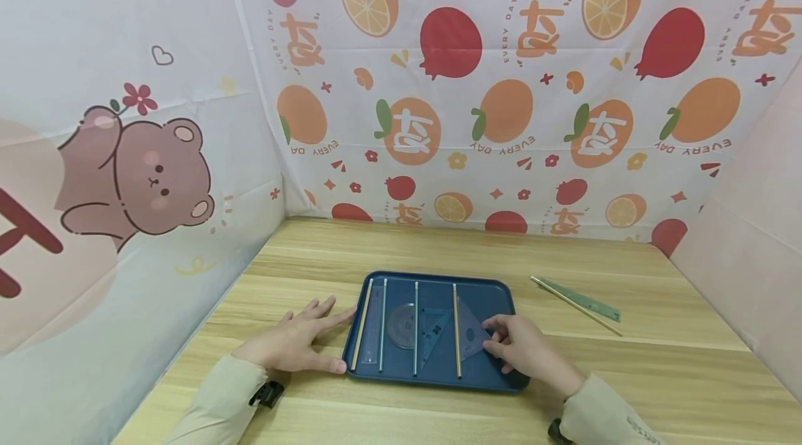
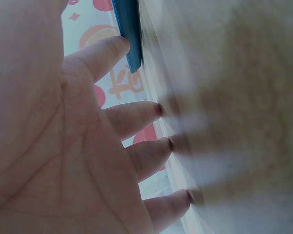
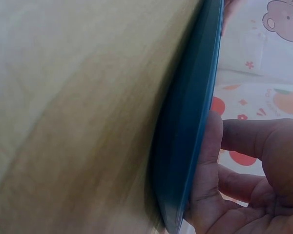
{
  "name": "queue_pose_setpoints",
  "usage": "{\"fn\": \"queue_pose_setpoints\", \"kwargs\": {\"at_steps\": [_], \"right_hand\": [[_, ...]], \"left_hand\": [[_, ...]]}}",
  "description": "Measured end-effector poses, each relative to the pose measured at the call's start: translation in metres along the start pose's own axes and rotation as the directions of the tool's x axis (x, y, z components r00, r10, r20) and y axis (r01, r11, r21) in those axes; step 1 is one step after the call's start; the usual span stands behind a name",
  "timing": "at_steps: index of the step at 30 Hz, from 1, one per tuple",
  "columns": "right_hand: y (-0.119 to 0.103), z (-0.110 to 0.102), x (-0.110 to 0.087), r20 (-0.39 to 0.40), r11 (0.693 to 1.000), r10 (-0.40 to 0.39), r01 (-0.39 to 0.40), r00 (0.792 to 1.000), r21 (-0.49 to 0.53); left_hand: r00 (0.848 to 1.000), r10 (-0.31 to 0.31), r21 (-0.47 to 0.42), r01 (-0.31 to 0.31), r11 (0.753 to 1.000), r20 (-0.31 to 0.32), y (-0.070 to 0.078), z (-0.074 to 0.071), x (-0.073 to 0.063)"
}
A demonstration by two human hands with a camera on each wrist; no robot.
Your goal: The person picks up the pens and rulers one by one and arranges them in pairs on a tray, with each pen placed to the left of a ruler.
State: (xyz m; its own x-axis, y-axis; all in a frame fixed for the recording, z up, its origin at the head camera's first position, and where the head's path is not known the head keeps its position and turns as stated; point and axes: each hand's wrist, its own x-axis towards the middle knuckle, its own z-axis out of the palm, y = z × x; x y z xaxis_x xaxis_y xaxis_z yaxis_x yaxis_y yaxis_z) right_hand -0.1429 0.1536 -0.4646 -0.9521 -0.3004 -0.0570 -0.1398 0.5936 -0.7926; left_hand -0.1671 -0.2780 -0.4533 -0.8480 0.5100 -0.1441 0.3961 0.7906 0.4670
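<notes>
A blue tray (image 1: 432,379) lies on the table. In it, from left to right, are a gold pencil (image 1: 362,326), a clear ruler (image 1: 373,333), a teal pencil (image 1: 383,326), a clear round protractor (image 1: 399,328), another teal pencil (image 1: 415,354), a bluish set square (image 1: 431,333), a second gold pencil (image 1: 457,333) and a clear set square (image 1: 471,335). My right hand (image 1: 521,345) pinches that clear set square at its right corner; the right wrist view hides the set square behind the rim. At the tray's left edge my left hand (image 1: 297,340) lies spread, thumb and index finger touching the rim.
Right of the tray, a green ruler (image 1: 592,303) and a gold pencil (image 1: 598,317) lie crossed on the wooden table (image 1: 677,375). Printed cloth (image 1: 401,69) hangs behind the table and along both sides.
</notes>
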Motion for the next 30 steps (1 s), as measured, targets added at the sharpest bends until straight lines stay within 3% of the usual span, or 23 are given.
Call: {"fn": "queue_pose_setpoints", "kwargs": {"at_steps": [30], "right_hand": [[0.0015,-0.0010,-0.0012,-0.001,1.000,0.002,-0.002,1.000,0.016]], "left_hand": [[1.000,-0.004,-0.004,0.004,1.000,0.001,0.0011,-0.0002,-0.0008]]}}
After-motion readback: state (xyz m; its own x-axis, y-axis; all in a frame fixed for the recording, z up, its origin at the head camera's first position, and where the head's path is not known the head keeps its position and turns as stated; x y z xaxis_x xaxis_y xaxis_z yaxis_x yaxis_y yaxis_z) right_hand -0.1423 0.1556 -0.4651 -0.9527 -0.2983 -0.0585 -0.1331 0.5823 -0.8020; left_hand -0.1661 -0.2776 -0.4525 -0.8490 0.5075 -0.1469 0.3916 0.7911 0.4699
